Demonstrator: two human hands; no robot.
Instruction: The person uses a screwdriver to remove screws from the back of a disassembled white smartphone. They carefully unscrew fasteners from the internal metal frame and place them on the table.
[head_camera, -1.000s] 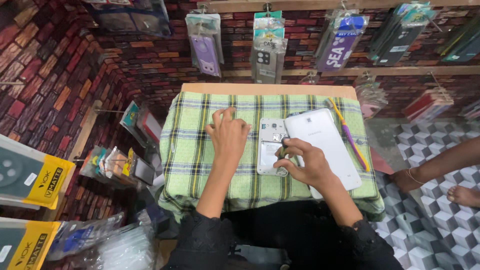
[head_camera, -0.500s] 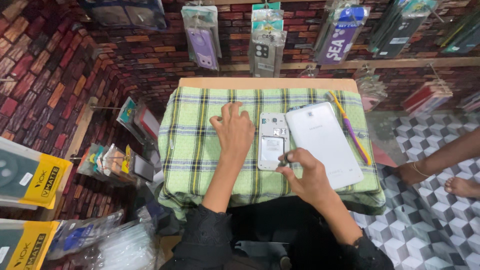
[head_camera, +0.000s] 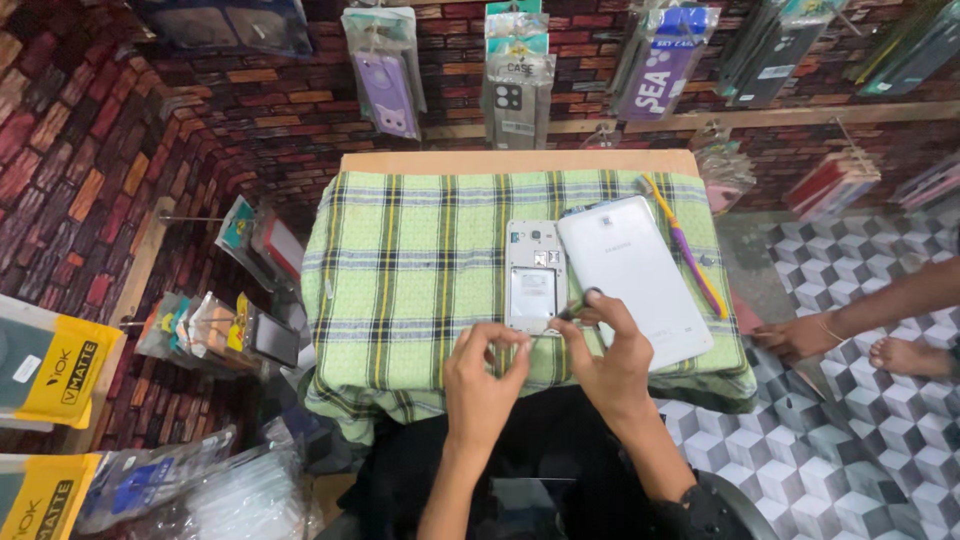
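**Two hands meet at the near end of an opened phone**

While both hands hover over the near edge of the checked green cloth (head_camera: 400, 280), that cloth is the largest thing in front of them, draped over a small wooden table (head_camera: 520, 161) whose bare far edge shows beyond it. Beyond the right hand and a little to its right lies a white tablet (head_camera: 632, 275), back up and set at a slant, its near corner just beside the right knuckles. Directly ahead of the gap between the hands lies the opened phone (head_camera: 535, 275) with its back cover off (a pale battery bay shows in its middle), touching or nearly touching the tablet's left edge. Farther to the right, along the tablet's far side, rests a thin toothbrush (head_camera: 688, 245) in yellow and purple.

Next comes the right hand (head_camera: 610, 360), fingers curled, pinching a slim dark tool (head_camera: 572, 312) whose tip points at the phone's near right corner. Beside it the left hand (head_camera: 482, 375) is loosely curled, thumb and forefinger drawn together just short of the phone's near edge; whether anything sits between them I cannot tell.
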